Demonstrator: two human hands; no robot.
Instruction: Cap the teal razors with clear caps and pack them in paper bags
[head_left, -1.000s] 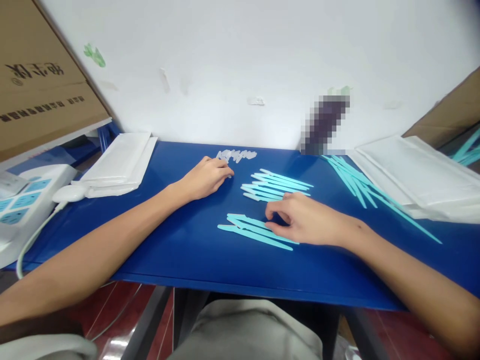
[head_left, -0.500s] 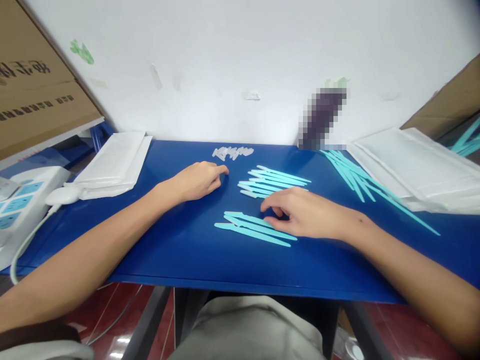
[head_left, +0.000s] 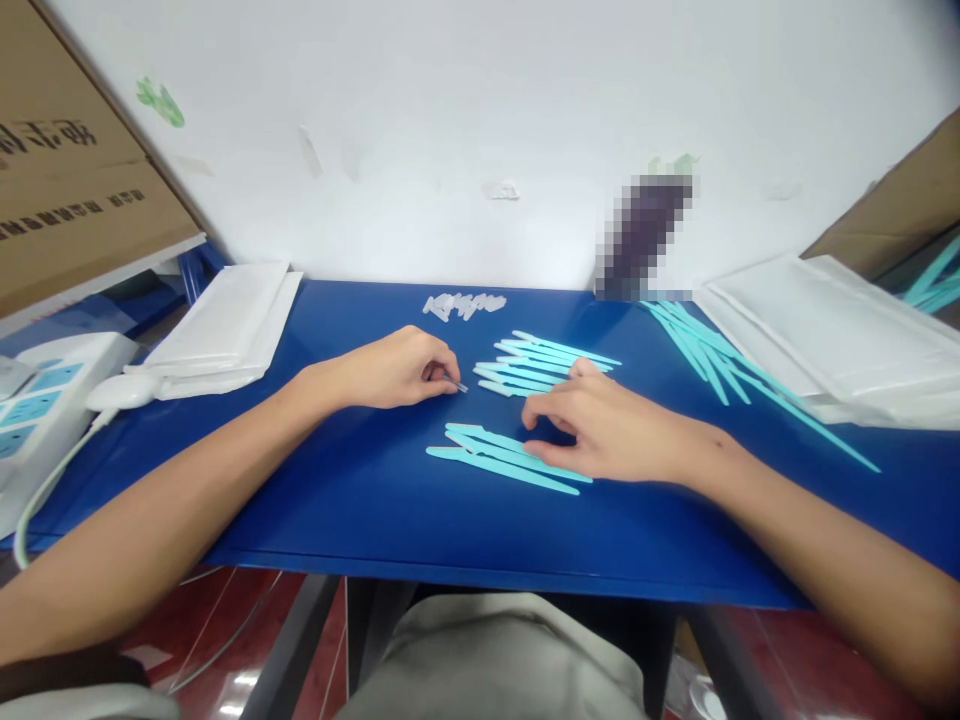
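Observation:
My left hand pinches a small clear plastic piece, perhaps a blade cover, between thumb and fingertips just above the blue table. My right hand hovers over turquoise eyebrow razors with its fingers curved and apart, nothing visible between them. One group of several razors lies side by side beyond that hand, blade ends to the left. Nearer me lie a few more razors, their right ends partly under my thumb; whether it touches them I cannot tell. Small translucent pieces lie in a pile near the wall.
More turquoise razors lie loosely at the right, beside white packets. Other white packets rest at the left. A power strip with a plugged cable and a cardboard box stand at the far left. A white wall bounds the back.
My left hand has shifted slightly toward me and closed its fingers on a small clear piece. My right hand has barely moved, with one finger now raised.

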